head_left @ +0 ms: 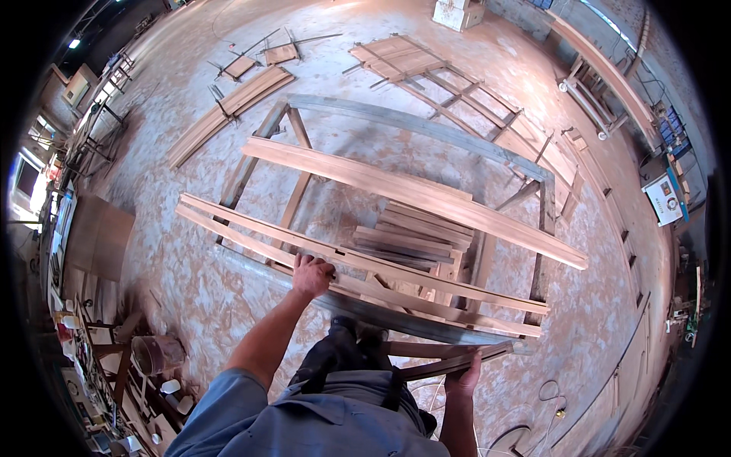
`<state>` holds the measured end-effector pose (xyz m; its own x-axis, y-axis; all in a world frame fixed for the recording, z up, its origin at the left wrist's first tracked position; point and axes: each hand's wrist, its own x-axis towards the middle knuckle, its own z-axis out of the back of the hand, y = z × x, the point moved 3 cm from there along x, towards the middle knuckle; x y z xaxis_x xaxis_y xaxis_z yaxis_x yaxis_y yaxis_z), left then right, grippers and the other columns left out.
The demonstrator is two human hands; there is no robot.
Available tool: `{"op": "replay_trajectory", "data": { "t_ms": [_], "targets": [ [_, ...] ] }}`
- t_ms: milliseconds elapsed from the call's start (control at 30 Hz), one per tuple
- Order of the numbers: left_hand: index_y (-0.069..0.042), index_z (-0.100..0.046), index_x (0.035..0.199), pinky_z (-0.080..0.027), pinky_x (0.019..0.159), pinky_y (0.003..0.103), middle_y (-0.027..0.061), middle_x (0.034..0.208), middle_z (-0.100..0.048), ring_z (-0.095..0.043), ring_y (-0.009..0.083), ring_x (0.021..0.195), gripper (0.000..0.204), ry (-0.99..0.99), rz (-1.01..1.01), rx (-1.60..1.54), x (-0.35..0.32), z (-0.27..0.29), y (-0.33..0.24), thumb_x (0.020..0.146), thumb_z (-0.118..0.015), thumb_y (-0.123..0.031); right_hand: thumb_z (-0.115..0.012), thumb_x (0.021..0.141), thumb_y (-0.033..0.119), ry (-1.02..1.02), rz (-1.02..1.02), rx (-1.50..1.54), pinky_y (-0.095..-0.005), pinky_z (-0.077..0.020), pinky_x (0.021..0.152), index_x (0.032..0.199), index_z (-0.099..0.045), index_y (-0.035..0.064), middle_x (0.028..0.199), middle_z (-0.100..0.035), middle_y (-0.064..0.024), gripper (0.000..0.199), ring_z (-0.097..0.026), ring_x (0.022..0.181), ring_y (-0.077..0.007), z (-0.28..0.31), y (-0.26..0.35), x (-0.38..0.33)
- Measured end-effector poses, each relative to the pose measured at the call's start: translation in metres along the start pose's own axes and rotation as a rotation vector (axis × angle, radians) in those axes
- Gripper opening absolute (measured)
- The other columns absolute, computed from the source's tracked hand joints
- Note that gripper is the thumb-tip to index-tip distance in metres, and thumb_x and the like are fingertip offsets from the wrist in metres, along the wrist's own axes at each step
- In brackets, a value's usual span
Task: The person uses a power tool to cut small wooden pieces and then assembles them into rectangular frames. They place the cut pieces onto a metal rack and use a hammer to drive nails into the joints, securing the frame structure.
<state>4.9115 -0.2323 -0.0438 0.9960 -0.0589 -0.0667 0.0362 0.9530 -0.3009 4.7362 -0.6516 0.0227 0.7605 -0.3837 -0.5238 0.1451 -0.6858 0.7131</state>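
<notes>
My left hand (312,276) is closed on the nearest pair of long, pale wooden rails (426,283), its fingers curled over the wood left of a small dark slot. These rails lie side by side across a workbench frame. A wider long plank (365,177) rests beyond them on the same frame. Down at my right side, my right hand (463,375) grips a shorter, darker wooden piece (426,369), thumb up along its end. The far end of that piece passes in front of my legs, and part of it is hidden.
The frame's grey far beam (426,133) spans behind the planks. Stacked boards (411,236) sit beneath. Clamped panels (400,57) and long boards (228,110) lie on the dusty floor. A bucket (158,354) stands at left, a cable (560,413) at lower right.
</notes>
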Motion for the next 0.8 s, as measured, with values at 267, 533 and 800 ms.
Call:
{"op": "replay_trajectory", "data": {
  "t_ms": [267, 533, 800],
  "targets": [
    [-0.025, -0.069, 0.109, -0.027, 0.111, 0.048, 0.0, 0.117, -0.064, -0.049, 0.0273, 0.119, 0.031, 0.165, 0.005, -0.021, -0.001, 0.013, 0.001, 0.078, -0.065, -0.029, -0.058, 0.092, 0.046, -0.002, 0.045, -0.025, -0.043, -0.0483, 0.076, 0.098, -0.056, 0.0136, 0.09, -0.06, -0.0076, 0.033, -0.059, 0.084, -0.0258, -0.016, -0.008, -0.031],
    [-0.006, -0.053, 0.128, -0.035, 0.107, 0.047, 0.0159, 0.13, -0.052, -0.045, 0.0368, 0.124, 0.054, -0.206, -0.441, -0.17, -0.063, 0.068, 0.033, 0.078, -0.066, -0.022, -0.056, 0.094, 0.044, 0.084, 0.02, -0.006, -0.0437, -0.0494, 0.079, 0.099, -0.056, 0.0118, 0.089, -0.062, -0.0093, 0.032, -0.06, 0.087, -0.027, -0.054, -0.076, -0.058],
    [-0.006, -0.061, 0.12, -0.046, 0.097, 0.042, 0.0178, 0.118, -0.062, -0.055, 0.0355, 0.114, 0.044, 0.091, 0.228, -0.402, -0.283, 0.006, 0.344, 0.078, -0.066, -0.019, -0.051, 0.098, 0.039, 0.024, -0.051, -0.076, -0.0432, -0.0485, 0.086, 0.107, -0.057, 0.011, 0.098, -0.062, -0.0085, 0.03, -0.06, 0.091, -0.0263, -0.183, -0.209, -0.112]
  ]
}}
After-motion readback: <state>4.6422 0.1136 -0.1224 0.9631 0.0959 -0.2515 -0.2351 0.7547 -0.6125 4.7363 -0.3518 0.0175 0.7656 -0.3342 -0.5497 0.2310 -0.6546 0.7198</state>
